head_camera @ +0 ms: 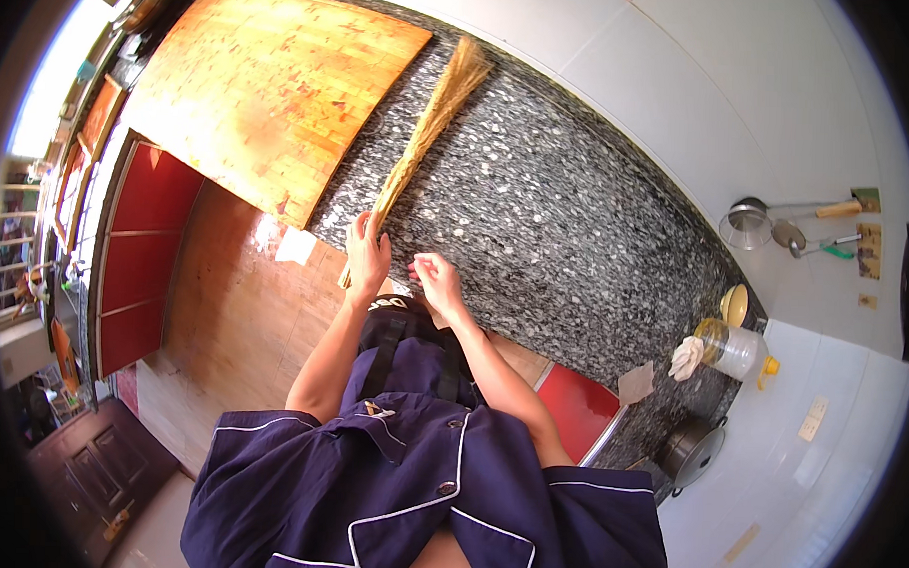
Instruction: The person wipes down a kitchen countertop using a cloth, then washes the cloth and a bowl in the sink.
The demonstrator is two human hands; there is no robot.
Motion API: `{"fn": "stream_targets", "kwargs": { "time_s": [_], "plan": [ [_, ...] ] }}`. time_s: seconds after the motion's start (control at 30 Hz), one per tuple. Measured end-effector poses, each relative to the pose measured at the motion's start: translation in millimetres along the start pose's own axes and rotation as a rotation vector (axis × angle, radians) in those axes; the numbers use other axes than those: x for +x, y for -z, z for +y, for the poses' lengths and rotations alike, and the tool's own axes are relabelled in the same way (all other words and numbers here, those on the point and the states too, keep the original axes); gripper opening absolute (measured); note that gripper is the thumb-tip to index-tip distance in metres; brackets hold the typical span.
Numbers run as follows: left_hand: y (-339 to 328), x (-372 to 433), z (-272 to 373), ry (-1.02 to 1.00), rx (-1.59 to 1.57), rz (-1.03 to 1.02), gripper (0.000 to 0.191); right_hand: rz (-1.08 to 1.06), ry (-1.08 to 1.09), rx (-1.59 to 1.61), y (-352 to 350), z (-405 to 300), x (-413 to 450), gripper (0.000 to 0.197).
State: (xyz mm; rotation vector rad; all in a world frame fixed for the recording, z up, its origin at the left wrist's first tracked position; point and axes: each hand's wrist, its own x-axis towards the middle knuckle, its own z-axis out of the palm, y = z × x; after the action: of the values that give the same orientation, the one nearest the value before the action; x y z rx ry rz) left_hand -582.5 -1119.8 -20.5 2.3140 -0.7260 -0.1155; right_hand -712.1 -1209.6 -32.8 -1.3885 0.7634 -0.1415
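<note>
A long bundle of dried straw-like stalks (422,140) lies slantwise across the speckled granite countertop (548,190), its bushy end towards the wall. My left hand (367,255) is closed around its narrow end at the counter's front edge, and a short length of stalks sticks out below the hand. To the right, apart from the bundle, my right hand (438,283) hovers by the same edge with its fingers curled. Whether anything small is pinched in it cannot be made out. A large wooden board (273,97) rests on the counter to the left of the stalks.
On the right stand a plastic oil bottle (734,352), a crumpled white cloth (686,358), a yellow bowl (734,305) and a lidded pot (690,451). Strainers (748,219) hang on the wall. Red cabinet doors (144,251) and a wood-look floor (229,276) lie left.
</note>
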Motion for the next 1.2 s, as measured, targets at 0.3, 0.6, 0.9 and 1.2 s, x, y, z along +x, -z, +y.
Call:
{"fn": "stream_targets", "kwargs": {
  "time_s": [0.3, 0.6, 0.9, 1.2],
  "plan": [
    [-78, -69, 116, -0.409, -0.225, -0.389, 0.044, 0.437, 0.034, -0.160, 98, 46, -84, 0.016],
    [-183, -208, 241, -0.673, -0.275, -0.730, 0.038, 1.041, 0.017, -0.254, 262, 117, -235, 0.014],
    [-260, -298, 341, -0.963, -0.255, -0.939, 0.049, 1.056, -0.064, -0.540, 383, 162, -326, 0.040],
    [-309, -317, 376, -1.077, -0.091, -0.928, 0.063, 0.945, 0.077, -0.738, 415, 176, -304, 0.043]
  ]
}}
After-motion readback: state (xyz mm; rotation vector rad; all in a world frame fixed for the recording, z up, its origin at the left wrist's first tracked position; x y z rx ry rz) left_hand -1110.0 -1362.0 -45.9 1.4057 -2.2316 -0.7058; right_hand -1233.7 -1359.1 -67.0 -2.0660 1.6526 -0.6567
